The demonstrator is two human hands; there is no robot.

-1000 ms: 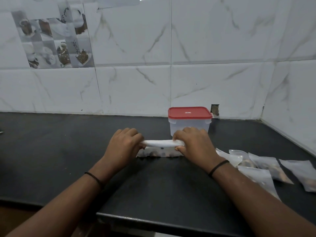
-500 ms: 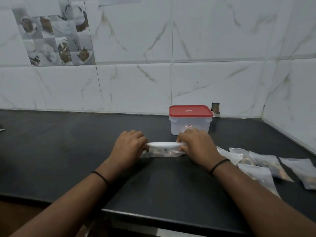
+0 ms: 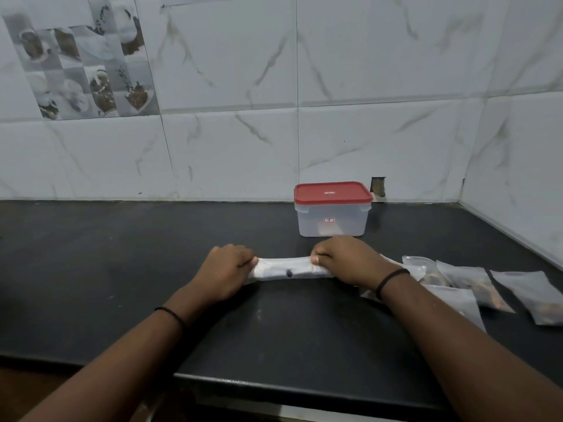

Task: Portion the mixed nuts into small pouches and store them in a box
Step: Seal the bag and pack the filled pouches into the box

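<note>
At the centre of the frame, just below the middle, you hold a small translucent pouch (image 3: 286, 268) stretched sideways between your two hands, low over the dark surface (image 3: 122, 269). Your left hand (image 3: 224, 274) grips the pouch's left end with its fingers curled over the top edge. Your right hand (image 3: 347, 258) grips the right end the same way, fingers curled, a pale thumbnail showing against the plastic. The pouch looks folded or rolled along its length, and one dark speck shows through it near the middle; what else is inside cannot be made out.

Just behind your right hand, toward the tiled wall (image 3: 380, 86), stands the box (image 3: 332, 222), a clear plastic tub with its red lid (image 3: 332, 193) on. It sits upright and apart from your hands.

On the right side of the frame, beside your right forearm, several filled pouches (image 3: 469, 283) lie flat on the surface, overlapping one another, with brownish contents showing through the plastic. The one farthest right lies a little apart from the others.

Each of your wrists carries a thin black band; the one on the right wrist (image 3: 391, 280) lies just in front of the nearest of those pouches.

In the upper left of the frame, a decorative tile (image 3: 82, 71) with pictures of cups breaks up the marbled white wall.
</note>
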